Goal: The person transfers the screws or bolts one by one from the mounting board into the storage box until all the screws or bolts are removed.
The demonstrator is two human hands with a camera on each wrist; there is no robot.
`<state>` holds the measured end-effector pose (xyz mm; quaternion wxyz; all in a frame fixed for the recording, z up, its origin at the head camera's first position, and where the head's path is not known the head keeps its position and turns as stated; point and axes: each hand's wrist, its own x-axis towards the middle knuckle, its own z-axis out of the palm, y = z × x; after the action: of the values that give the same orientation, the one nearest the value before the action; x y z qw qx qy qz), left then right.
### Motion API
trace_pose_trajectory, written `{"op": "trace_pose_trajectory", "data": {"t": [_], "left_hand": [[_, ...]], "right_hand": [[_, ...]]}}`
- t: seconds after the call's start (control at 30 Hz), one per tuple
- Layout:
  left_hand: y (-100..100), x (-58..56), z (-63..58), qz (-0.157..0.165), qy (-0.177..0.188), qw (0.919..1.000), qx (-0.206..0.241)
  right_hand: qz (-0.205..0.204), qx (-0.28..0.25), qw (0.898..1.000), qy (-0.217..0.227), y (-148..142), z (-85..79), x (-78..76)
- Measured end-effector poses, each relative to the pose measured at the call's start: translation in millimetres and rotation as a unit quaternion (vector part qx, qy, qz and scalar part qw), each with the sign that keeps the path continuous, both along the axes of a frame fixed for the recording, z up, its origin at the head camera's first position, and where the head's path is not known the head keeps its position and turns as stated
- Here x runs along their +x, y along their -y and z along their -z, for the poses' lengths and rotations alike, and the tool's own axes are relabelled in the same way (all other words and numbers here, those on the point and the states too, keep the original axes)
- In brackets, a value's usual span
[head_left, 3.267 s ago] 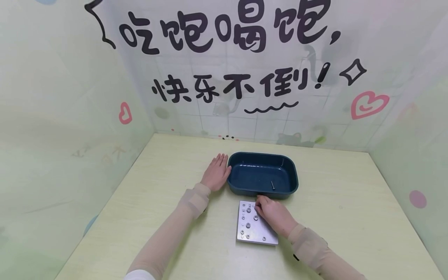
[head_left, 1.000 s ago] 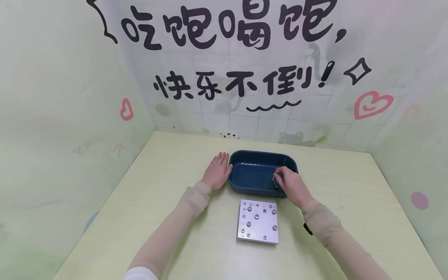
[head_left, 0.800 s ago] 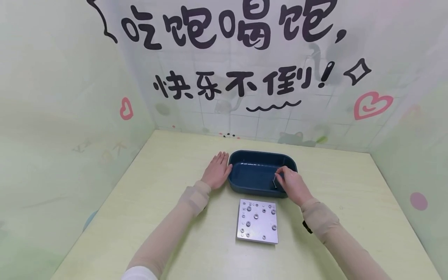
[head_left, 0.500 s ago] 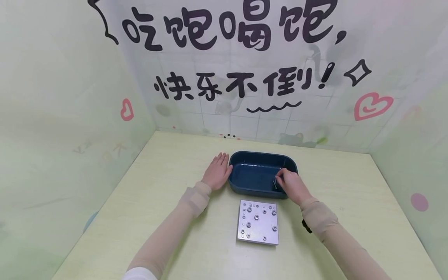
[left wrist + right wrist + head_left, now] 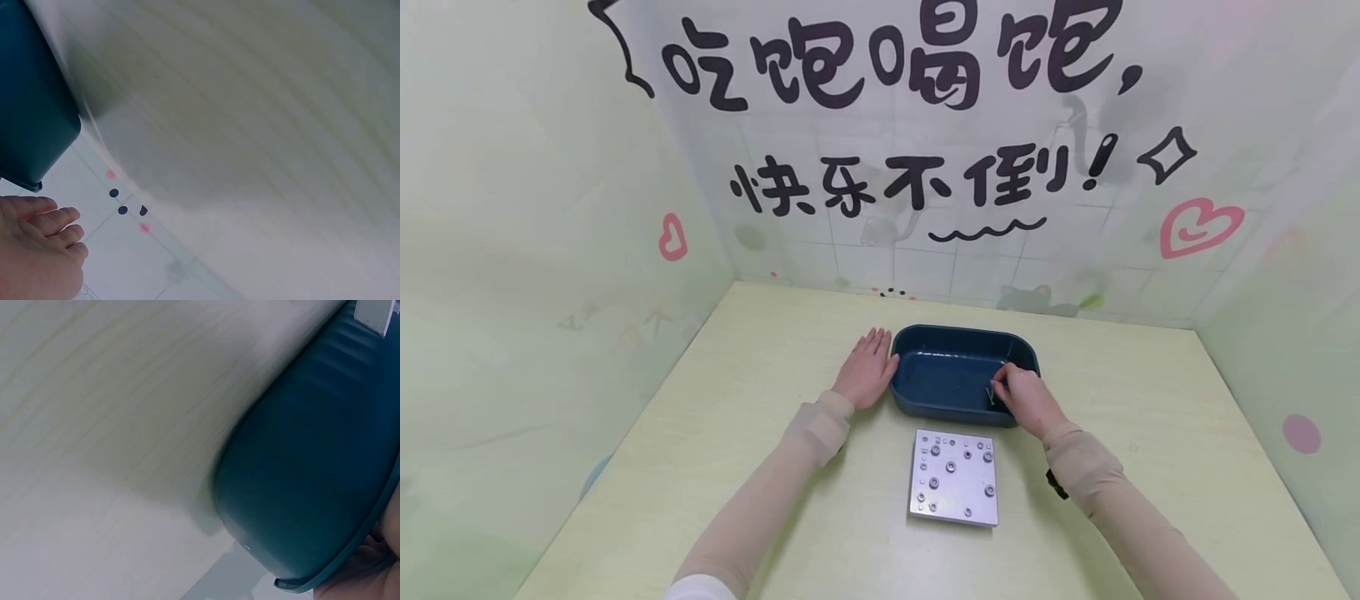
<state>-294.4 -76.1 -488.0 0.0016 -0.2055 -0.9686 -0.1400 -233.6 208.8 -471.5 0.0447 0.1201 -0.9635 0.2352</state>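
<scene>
Screws (image 5: 991,397) in the tray (image 5: 936,410), by your right hand (image 5: 1030,402)
Having left the plate (image 5: 964,492), it apparently brings a second; its grip I cannot tell, your left hand (image 5: 865,372) uncurled.

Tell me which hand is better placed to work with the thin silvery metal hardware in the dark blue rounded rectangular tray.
Probably the right hand: its fingers are inside the tray, at the hardware. The left hand lies outside, by the tray's opposite end.
</scene>
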Motion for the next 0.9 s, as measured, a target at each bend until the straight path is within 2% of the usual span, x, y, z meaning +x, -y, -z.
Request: {"op": "trace_pose_trajectory", "data": {"t": [0.47,0.9], "left_hand": [[0.2,-1.5,2.3,0.0,-0.002,1.0,0.004],[-1.0,-0.8,1.6,-0.004,0.004,0.9999,0.011]], "right_hand": [[0.013,0.003,1.0,0.004,-0.7,0.5,-1.9],[0.027,-0.028,0.999,0.009,-5.0,-3.6,3.8]]}}
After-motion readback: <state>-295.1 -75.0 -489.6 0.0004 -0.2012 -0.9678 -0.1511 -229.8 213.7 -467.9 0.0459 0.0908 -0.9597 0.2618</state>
